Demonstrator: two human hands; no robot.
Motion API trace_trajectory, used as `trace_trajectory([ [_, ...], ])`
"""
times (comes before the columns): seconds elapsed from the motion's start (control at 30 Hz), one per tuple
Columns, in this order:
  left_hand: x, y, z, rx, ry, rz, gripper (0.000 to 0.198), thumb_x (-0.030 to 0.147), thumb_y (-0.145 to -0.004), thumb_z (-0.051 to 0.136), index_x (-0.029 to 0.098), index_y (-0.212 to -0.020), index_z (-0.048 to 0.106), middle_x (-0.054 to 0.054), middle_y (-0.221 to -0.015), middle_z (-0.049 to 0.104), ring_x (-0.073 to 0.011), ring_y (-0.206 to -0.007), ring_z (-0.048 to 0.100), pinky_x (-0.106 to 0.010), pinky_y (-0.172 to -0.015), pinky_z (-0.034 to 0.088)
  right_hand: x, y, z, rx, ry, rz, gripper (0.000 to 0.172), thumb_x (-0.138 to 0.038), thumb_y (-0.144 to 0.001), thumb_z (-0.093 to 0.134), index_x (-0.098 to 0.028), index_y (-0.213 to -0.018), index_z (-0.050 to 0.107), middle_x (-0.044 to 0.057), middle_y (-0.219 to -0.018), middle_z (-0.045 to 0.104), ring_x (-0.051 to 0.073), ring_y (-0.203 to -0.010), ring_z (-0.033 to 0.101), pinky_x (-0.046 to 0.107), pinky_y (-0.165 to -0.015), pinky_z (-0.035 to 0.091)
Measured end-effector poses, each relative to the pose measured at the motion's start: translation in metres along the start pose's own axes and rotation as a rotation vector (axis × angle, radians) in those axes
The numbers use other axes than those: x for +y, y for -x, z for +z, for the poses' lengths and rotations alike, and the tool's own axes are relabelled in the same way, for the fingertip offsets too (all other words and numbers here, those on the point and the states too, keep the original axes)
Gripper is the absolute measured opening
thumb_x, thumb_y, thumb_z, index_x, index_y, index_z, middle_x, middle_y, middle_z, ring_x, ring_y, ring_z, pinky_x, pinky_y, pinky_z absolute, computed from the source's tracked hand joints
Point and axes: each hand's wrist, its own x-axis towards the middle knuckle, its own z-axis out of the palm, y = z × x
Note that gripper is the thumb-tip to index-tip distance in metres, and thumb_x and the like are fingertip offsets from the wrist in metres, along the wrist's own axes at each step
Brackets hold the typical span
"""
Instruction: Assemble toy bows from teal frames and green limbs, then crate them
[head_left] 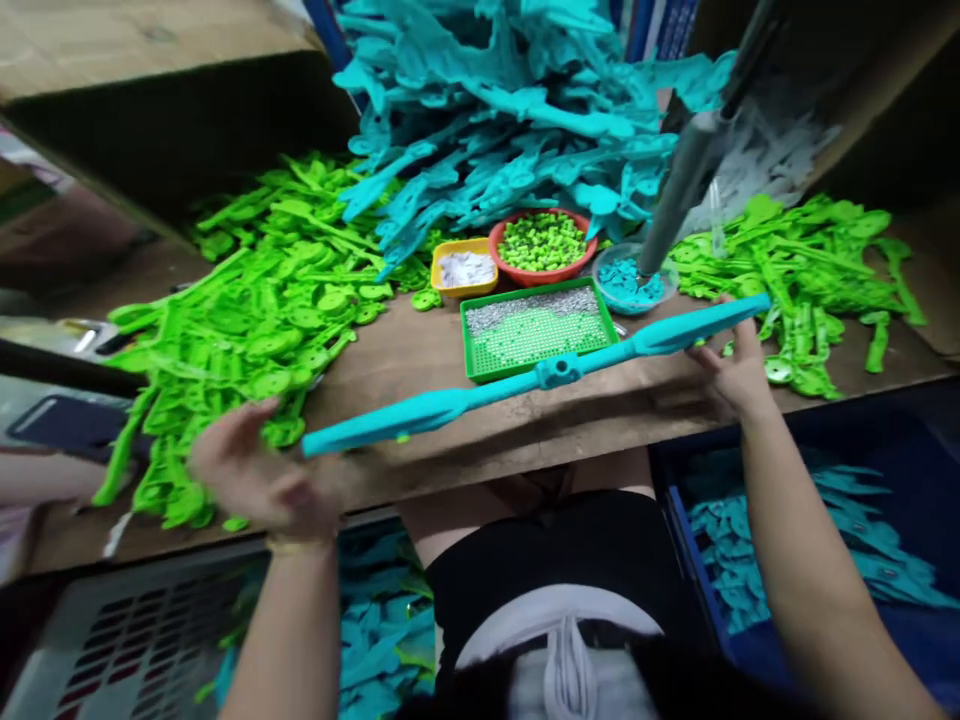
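Note:
A long turquoise plastic part [510,385], with a round hub and hole at its middle, spans above the table's front. My right hand [739,365] grips its right end, thumb and fingers around the underside and edge. Just off its left end is my left hand [259,470], blurred by motion, its fingers apart and nothing visible in them. Small light-green bits show beneath both ends of the part. Behind it lies a green perforated tray [465,350] with small silvery pieces heaped along its far side.
Bright green plastic parts pile up at left [255,310] and right [795,260]. A tall turquoise heap [510,130] stands behind a yellow tub [465,290], a red bowl [517,278] and a clear bowl [634,305]. A metal rod [679,195] slants down at right. Below sits a blue crate [694,570].

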Motion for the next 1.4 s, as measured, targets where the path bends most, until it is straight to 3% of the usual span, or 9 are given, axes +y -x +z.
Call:
trace_trajectory([
  [0.07,0.044,-0.001,0.023,0.425,0.006,0.344,0.042,0.056,-0.088,0.038,0.034,-0.118,0.059,-0.006,-0.096,0.061,-0.0275,-0.088,0.059,-0.05,-0.078,0.049,-0.007,-0.003,0.007,0.045,-0.018,0.038,0.058,-0.049,-0.071,0.074,-0.023,-0.12,0.057,0.007,-0.116,0.062,0.028,-0.114,0.055,0.05,-0.101,0.042],
  [0.2,0.135,0.001,0.098,-0.319,-0.008,0.245,0.046,0.036,-0.085,0.061,0.024,-0.128,0.052,-0.011,-0.111,0.062,-0.0271,-0.107,0.06,-0.045,-0.093,0.048,-0.045,-0.001,0.012,0.057,-0.091,-0.059,0.042,-0.049,-0.069,0.075,-0.024,-0.101,0.066,0.004,-0.1,0.065,0.024,-0.1,0.058,0.046,-0.093,0.047],
  [0.37,0.168,-0.016,0.162,-0.536,0.003,0.17,0.051,0.053,-0.094,0.043,0.011,-0.12,0.056,-0.018,-0.107,0.068,-0.0283,-0.104,0.064,-0.044,-0.095,0.047,-0.085,0.007,0.0,-0.029,-0.139,-0.103,0.039,-0.046,-0.076,0.071,-0.024,-0.107,0.066,0.006,-0.101,0.066,0.024,-0.102,0.06,0.044,-0.093,0.048],
  [0.53,0.161,-0.04,0.15,-0.573,0.077,0.148,0.044,0.049,-0.097,0.04,0.017,-0.125,0.056,-0.011,-0.109,0.07,-0.0207,-0.094,0.068,-0.031,-0.081,0.052,-0.1,0.028,-0.013,-0.394,-0.502,0.11,0.047,-0.04,-0.092,0.051,-0.03,-0.138,0.047,0.008,-0.124,0.063,0.019,-0.105,0.065,0.038,-0.086,0.056],
  [0.67,0.168,-0.06,0.134,-0.635,0.034,0.181,0.042,0.044,-0.097,0.043,0.022,-0.131,0.055,-0.009,-0.108,0.071,-0.0187,-0.092,0.068,-0.029,-0.082,0.053,-0.112,0.039,-0.012,-0.259,-0.739,0.254,0.046,-0.043,-0.093,0.05,-0.025,-0.135,0.049,0.003,-0.09,0.067,0.012,-0.067,0.066,0.027,-0.057,0.058],
  [0.87,0.166,-0.09,0.13,-0.997,-0.192,0.283,0.047,0.05,-0.099,0.033,0.023,-0.123,0.063,-0.006,-0.085,0.073,-0.0198,-0.076,0.069,-0.028,-0.066,0.051,-0.128,0.034,-0.016,-0.582,-0.869,0.445,0.056,-0.046,-0.09,0.052,-0.023,-0.14,0.045,-0.004,-0.064,0.058,0.008,-0.043,0.055,0.021,-0.041,0.048],
  [1.13,0.168,-0.074,0.127,-0.892,-0.512,0.571,0.047,0.037,-0.091,0.055,0.023,-0.135,0.051,-0.017,-0.113,0.065,-0.0299,-0.099,0.065,-0.04,-0.083,0.049,-0.139,0.029,-0.018,-0.588,-1.071,0.761,0.06,-0.05,-0.088,0.052,-0.022,-0.14,0.045,-0.002,-0.061,0.061,0.01,-0.036,0.051,0.02,-0.032,0.041],
  [1.27,0.166,-0.082,0.132,-1.192,-0.574,0.523,0.045,0.038,-0.086,0.063,0.023,-0.127,0.054,-0.009,-0.091,0.067,-0.0238,-0.072,0.067,-0.031,-0.061,0.047,-0.122,0.031,-0.022,-0.431,-0.877,0.487,0.044,-0.043,-0.085,0.06,-0.019,-0.122,0.061,0.009,-0.098,0.073,0.019,-0.08,0.071,0.031,-0.069,0.059],
  [1.4,0.167,-0.091,0.135,-1.373,-0.553,0.462,0.036,0.044,-0.082,0.065,0.024,-0.111,0.06,-0.006,-0.083,0.068,-0.0243,-0.069,0.067,-0.028,-0.057,0.044,-0.12,0.04,-0.018,-0.16,-0.712,-0.024,0.043,-0.025,-0.076,0.074,-0.027,-0.118,0.061,0.008,-0.129,0.062,0.021,-0.121,0.058,0.039,-0.099,0.051],
])
